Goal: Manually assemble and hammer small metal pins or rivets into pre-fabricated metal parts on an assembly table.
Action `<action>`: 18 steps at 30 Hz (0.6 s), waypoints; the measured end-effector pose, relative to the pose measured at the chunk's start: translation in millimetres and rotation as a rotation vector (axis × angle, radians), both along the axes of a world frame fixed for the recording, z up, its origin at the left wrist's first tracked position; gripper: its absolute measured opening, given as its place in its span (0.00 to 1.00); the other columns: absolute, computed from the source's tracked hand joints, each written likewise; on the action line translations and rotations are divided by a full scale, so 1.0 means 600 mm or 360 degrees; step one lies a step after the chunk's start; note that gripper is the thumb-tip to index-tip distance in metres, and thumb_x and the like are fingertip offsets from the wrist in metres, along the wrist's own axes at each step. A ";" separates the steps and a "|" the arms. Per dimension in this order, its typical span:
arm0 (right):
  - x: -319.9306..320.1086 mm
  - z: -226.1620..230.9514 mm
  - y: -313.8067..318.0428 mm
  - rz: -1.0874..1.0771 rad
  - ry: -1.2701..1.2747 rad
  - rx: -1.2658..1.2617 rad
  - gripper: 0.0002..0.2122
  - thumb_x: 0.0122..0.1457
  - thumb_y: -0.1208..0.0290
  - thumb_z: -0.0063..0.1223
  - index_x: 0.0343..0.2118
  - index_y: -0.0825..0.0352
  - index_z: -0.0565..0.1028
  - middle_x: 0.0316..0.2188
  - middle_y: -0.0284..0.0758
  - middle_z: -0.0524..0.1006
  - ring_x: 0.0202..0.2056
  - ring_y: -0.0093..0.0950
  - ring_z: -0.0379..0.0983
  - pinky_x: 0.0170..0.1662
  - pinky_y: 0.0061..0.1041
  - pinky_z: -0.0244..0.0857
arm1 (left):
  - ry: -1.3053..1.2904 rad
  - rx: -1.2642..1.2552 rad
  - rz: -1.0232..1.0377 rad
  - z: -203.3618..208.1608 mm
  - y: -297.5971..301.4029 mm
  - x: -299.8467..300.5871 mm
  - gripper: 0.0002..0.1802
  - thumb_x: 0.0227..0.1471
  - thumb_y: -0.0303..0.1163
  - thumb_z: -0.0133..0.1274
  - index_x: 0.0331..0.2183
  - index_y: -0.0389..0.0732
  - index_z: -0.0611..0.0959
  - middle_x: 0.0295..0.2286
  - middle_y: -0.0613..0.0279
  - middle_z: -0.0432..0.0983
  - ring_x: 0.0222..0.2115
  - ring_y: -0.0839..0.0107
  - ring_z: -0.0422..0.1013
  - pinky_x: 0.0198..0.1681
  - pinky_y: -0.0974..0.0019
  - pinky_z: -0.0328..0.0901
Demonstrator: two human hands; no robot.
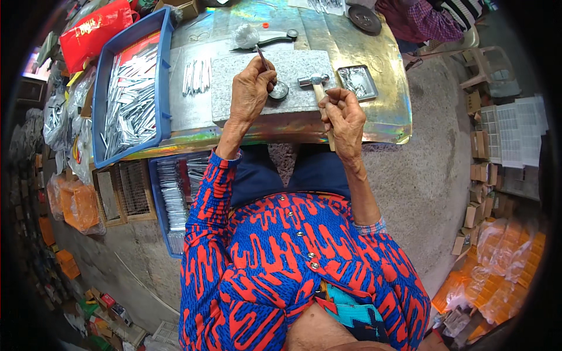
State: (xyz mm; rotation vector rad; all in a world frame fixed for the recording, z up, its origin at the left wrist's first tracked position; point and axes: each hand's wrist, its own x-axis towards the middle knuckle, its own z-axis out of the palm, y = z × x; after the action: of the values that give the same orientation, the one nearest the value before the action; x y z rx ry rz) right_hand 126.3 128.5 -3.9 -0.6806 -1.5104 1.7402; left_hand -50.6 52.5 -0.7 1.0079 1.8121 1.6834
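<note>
My left hand (pixel 252 88) is closed over a grey speckled stone block (pixel 234 65). Between its fingers a slim dark metal piece (pixel 261 57) sticks up; its lower end is hidden. Beside those fingertips lies a small round metal disc (pixel 279 90) on the block. My right hand (pixel 344 120) has its fingers curled round the wooden handle of a hammer (pixel 313 80), whose metal head is over the block's right part. Left of the block, several thin silvery metal strips (pixel 196 77) are laid in a row.
A blue tray (pixel 165 70) heaped with metal pieces stands at left by a red bag (pixel 96 35). A black curved tool (pixel 275 41) and a clear plastic bag (pixel 246 36) lie behind the block. A square metal dish (pixel 373 88) is at right. Another person's sleeve (pixel 430 20) shows beyond.
</note>
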 end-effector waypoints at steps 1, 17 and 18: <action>-0.001 0.001 0.000 0.0003 0.0002 0.0005 0.09 0.53 0.83 0.41 0.38 0.74 0.64 0.28 0.36 0.70 0.21 0.13 0.63 0.19 0.10 0.58 | 0.0071 -0.0047 0.0010 0.002 0.001 0.002 0.02 0.50 0.25 0.46 0.28 0.38 0.73 0.19 0.69 0.70 0.19 0.84 0.63 0.22 0.79 0.59; -0.089 0.091 0.000 0.0335 -0.0121 0.0351 0.11 0.59 0.71 0.40 0.40 0.70 0.69 0.18 0.27 0.68 0.18 0.13 0.60 0.21 0.13 0.55 | 0.0670 0.0285 0.0002 -0.021 -0.004 0.007 0.02 0.44 0.21 0.48 0.24 0.36 0.70 0.21 0.55 0.69 0.22 0.60 0.69 0.25 0.65 0.63; -0.094 0.098 0.000 0.0338 -0.0124 0.0357 0.11 0.59 0.71 0.40 0.40 0.70 0.69 0.18 0.27 0.68 0.18 0.13 0.60 0.21 0.13 0.55 | 0.0668 0.0291 0.0006 -0.024 -0.004 0.007 0.02 0.44 0.21 0.48 0.24 0.36 0.70 0.21 0.55 0.69 0.22 0.60 0.69 0.25 0.65 0.63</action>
State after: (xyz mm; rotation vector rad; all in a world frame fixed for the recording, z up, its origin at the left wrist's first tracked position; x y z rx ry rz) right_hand 69.6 128.5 55.1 -0.4922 -1.8552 1.6770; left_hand -46.6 50.0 -15.3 1.5323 1.9312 1.7632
